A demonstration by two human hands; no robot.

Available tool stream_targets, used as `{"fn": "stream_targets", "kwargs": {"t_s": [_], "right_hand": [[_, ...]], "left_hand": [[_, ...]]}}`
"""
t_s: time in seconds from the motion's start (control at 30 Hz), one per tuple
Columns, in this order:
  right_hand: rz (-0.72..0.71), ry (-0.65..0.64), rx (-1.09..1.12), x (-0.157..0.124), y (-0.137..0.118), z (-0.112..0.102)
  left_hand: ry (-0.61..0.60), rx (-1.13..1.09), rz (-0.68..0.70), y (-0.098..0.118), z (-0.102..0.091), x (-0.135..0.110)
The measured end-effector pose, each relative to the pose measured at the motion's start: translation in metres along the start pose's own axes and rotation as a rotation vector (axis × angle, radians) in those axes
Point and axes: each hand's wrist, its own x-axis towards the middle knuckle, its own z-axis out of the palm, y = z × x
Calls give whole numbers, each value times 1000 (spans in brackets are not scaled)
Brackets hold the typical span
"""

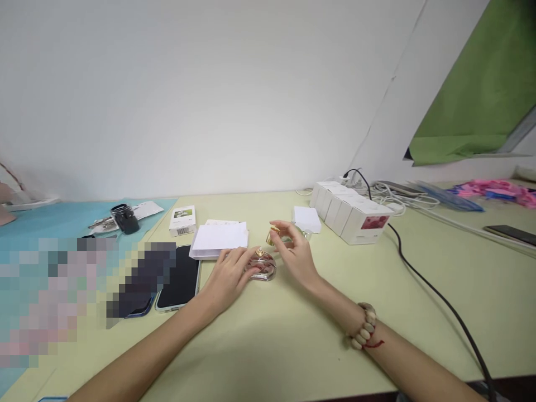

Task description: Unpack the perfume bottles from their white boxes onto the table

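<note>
A clear, pinkish glass perfume bottle (pixel 264 270) stands on the pale yellow table, its gold spray neck uncovered at the top. My left hand (pixel 228 277) holds the bottle from its left side, fingers curled round it. Just above and to the right of the neck, my right hand (pixel 296 254) pinches a gold perfume cap (pixel 270 238) between thumb and fingers. The cap is apart from the bottle. Behind my right hand, a roundish clear object (pixel 307 233) is partly hidden.
White boxes (pixel 362 224) stand in a row at the back right, beside a smaller white box (pixel 307 218). A white stack (pixel 220 239), a small box (pixel 183 221) and a phone (pixel 181 277) lie to the left. A black cable (pixel 438 304) crosses the right side.
</note>
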Motion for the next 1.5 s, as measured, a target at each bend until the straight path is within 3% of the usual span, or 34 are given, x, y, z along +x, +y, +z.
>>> {"fn": "stream_targets", "kwargs": {"t_s": [0.13, 0.23, 0.37, 0.53, 0.63, 0.83, 1.03, 1.2, 1.5], "right_hand": [[-115, 172, -118, 15, -3, -21], [-142, 283, -381, 30, 8, -47], [33, 163, -772, 41, 29, -76], [272, 5, -997, 39, 44, -90], [329, -84, -1024, 36, 52, -92], [298, -155, -958, 35, 65, -93], [294, -150, -958, 38, 47, -92], [387, -191, -960, 37, 33, -91], [343, -247, -975, 33, 39, -89]], "left_hand": [[34, 32, 21, -2, 2, -1], [38, 35, 28, -3, 3, -1], [27, 33, 20, -2, 3, -1], [44, 18, 22, -2, 4, -2], [47, 14, 27, -3, 5, -2], [39, 1, 20, -3, 4, -2], [32, 0, 16, -4, 4, -2], [39, 13, 15, -4, 5, -1], [38, 20, 12, -4, 5, -2]]}}
